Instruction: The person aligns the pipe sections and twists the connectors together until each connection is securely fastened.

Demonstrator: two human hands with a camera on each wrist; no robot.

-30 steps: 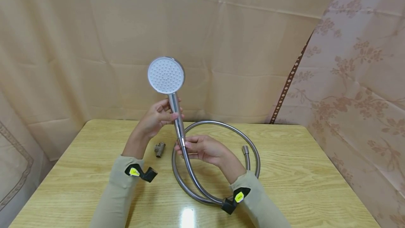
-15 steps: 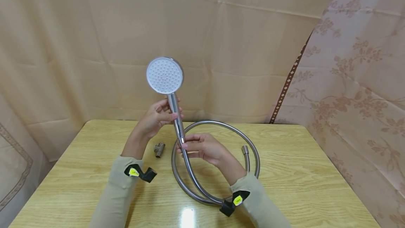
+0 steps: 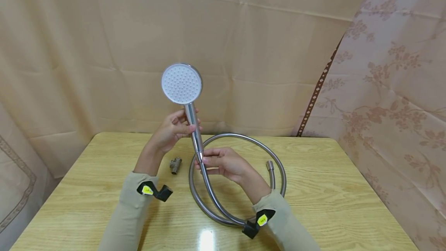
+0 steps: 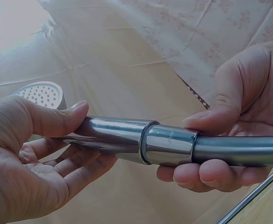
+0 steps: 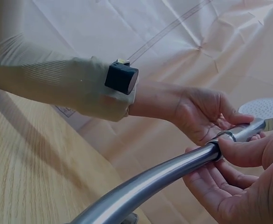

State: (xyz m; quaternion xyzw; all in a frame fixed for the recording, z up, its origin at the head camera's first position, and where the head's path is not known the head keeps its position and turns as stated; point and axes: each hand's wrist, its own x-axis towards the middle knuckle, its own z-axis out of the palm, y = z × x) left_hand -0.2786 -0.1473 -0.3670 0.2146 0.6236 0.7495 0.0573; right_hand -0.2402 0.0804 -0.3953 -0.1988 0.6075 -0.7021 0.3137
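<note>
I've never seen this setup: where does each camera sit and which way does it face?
Head: worn on the head, facing forward and down at the shower head and table; left hand, right hand and both sleeves show.
Left wrist: on that wrist, facing the hose collar; both hands show.
Right wrist: on that wrist, facing the hose collar; both hands and the left sleeve show.
Both wrist views share the shower head and hose collar.

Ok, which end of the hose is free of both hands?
The untouched end, within the hose loop on the table; the other end meets the shower handle, where the right hand pinches it.
</note>
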